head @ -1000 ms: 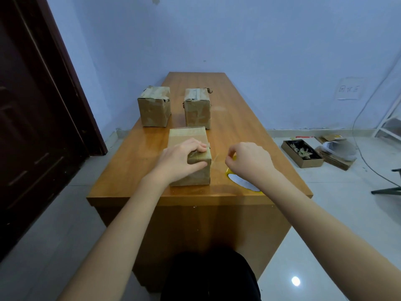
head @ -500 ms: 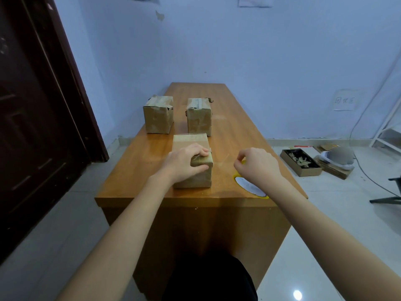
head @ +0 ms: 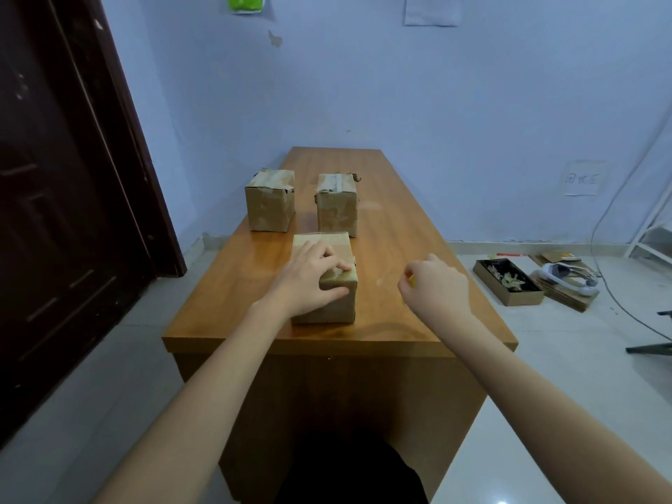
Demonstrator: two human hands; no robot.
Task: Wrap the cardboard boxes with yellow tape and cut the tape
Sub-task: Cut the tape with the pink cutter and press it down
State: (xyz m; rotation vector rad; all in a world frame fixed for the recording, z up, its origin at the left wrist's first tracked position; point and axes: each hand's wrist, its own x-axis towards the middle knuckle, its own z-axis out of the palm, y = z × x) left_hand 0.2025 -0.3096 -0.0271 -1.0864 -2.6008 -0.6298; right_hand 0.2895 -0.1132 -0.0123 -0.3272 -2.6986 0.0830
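door [head: 54, 212]: dark brown, fills the left edge; shut as far as visible
wall [head: 436, 103]: pale blue; a green patch [head: 245, 2] and a white paper sheet [head: 432, 9] at the top edge, another white sheet [head: 583, 178] with marks lower right; text unreadable
table [head: 392, 220]: long wooden top running away from the camera toward the wall; near edge just in front of the person
floor [head: 582, 358]: light tiles; on the right a shallow brown tray of scraps [head: 508, 281], flat cardboard pieces [head: 567, 296] beside it with a white-grey object [head: 567, 276] on top; a thin cable [head: 596, 249] loops down the wall
far left box [head: 270, 200]: cardboard, upright, top flaps rumpled; apart from its neighbour
far right box [head: 337, 203]: cardboard, a pale strip along its top; stands just behind the near box
near box [head: 329, 285]: cardboard, at the near end of the table, between the two hands; partly under the left hand
left hand [head: 309, 281]: lies on top of the near box; fingers bent over the top near the right edge, thumb down along the front face; clamped round the box corner
right hand [head: 436, 289]: hovers over the table right of the near box, apart from it; fingers curled in, tips pinched together on something yellow
yellow tape [head: 410, 282]: only a small sliver shows at the right hand's fingertips; the roll is hidden behind the hand; cannot tell if a strip reaches the box
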